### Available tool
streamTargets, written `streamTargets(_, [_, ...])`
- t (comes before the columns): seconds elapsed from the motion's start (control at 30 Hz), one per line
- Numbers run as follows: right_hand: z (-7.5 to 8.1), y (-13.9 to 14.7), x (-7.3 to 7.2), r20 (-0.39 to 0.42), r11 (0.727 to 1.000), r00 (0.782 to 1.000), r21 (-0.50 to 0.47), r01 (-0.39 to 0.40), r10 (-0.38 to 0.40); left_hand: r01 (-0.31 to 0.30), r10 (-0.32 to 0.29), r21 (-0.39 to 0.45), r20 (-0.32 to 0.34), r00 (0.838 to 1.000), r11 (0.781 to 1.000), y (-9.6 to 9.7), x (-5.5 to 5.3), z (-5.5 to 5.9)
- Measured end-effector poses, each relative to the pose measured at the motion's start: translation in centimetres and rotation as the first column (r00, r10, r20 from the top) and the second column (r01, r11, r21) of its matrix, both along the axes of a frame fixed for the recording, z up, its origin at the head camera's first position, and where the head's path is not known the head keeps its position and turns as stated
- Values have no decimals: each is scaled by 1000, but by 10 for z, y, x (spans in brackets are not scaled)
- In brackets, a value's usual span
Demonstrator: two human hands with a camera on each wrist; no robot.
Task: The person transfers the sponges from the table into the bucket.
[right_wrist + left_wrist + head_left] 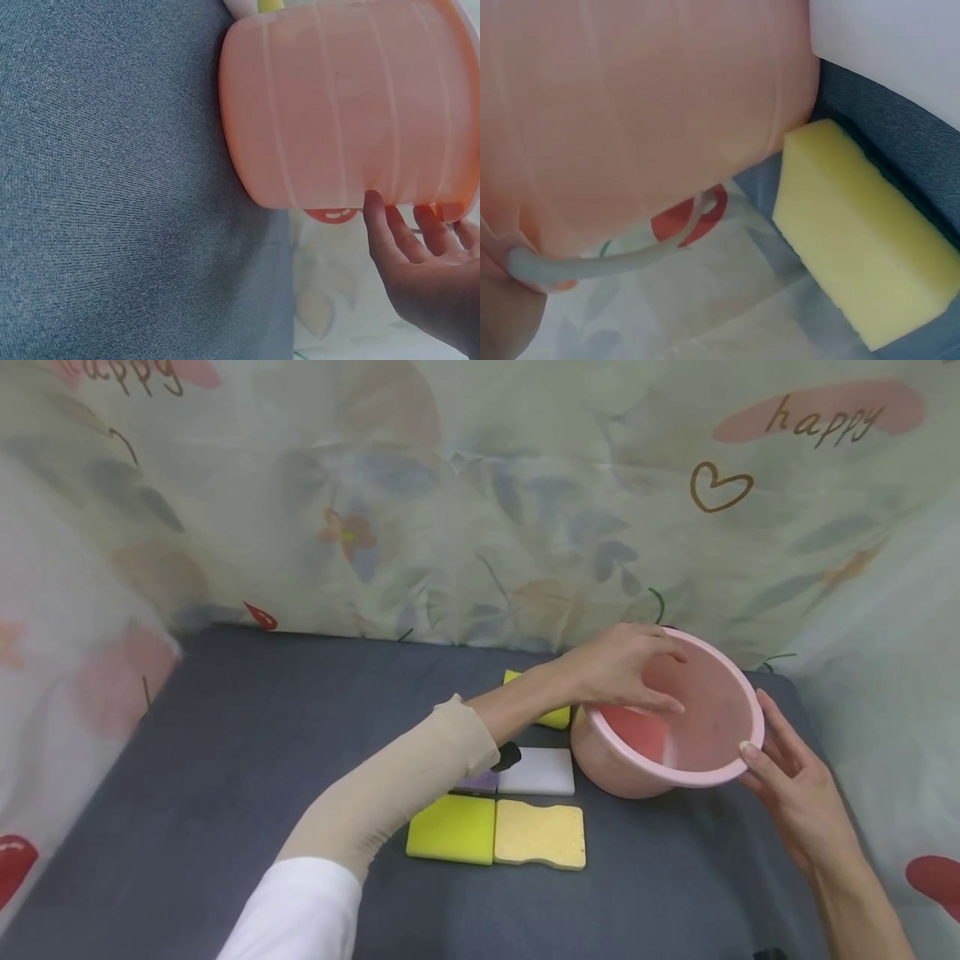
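Observation:
A pink bucket [630,772] with a thin pale handle [615,264] tilts at the right of the dark cloth, its mouth facing up and right. My right hand [798,785] holds its rim, thumb on the edge and fingers spread along the outer wall, as the right wrist view shows. My left hand [626,668] reaches over the left rim, with fingers extended into the bucket's mouth and nothing visible between them. Just left of the bucket a yellow sponge [855,232] with a dark green side lies on the cloth, partly hidden by my left arm in the head view.
A white block [536,771], a purple piece [478,783] mostly under my left arm, a bright yellow block [452,829] and a pale yellow wavy-edged sponge [540,833] lie close together on the dark cloth [225,760]. Printed fabric walls [465,510] stand behind and at both sides.

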State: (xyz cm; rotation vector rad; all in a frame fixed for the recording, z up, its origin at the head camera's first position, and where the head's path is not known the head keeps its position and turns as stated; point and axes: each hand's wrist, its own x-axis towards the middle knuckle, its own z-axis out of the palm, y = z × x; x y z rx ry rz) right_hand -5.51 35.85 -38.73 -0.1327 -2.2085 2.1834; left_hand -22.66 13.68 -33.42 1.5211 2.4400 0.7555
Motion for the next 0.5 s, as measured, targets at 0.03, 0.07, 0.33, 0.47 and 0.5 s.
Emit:
streamTargets(0.03, [0,0,0,-1,1000,1000,-3,-1,1,0,-1,21,13,1000,1000,-2,-1,-1])
streamTargets(0.07, [0,0,0,-2,1000,1000,-4,-1,1,2,-3,42,18,1000,999,-3,-2,-2])
streamTargets(0.33, [1,0,-1,-12,1000,1000,-13,6,-6,-9,12,107,-30,999,994,-20,-13,-5])
streamTargets(0.47, [1,0,-1,-4,1000,1000,-1,21,-21,-32,35,141,-17,999,989,-33,-19,-9])
streamTargets(0.5, [1,0,-1,0,1000,1000,8,27,-27,-43,44,153,-4,999,987,-37,-21,-11])
